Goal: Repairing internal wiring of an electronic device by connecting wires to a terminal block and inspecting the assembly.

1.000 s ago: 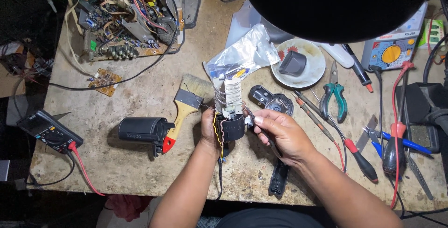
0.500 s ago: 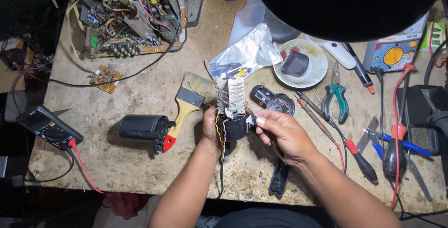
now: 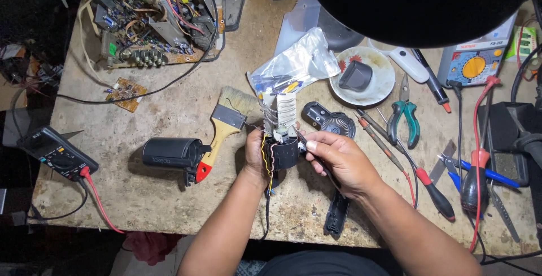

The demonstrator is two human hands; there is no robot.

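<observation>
Mid-strip: my left hand (image 3: 257,157) grips the heater core (image 3: 284,140), right hand (image 3: 339,160) pinches a probe (image 3: 300,138) at its top. Next needs a steady tip.

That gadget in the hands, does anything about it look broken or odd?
Yes. The gadget held by the left hand is stripped of its casing, with coil and wires bare. A black shell lies apart by the brush.

left hand (image 3: 255,160): bare, no glove, ring or watch | right hand (image 3: 339,160): bare likewise | forearms: bare, no sleeves visible
</observation>
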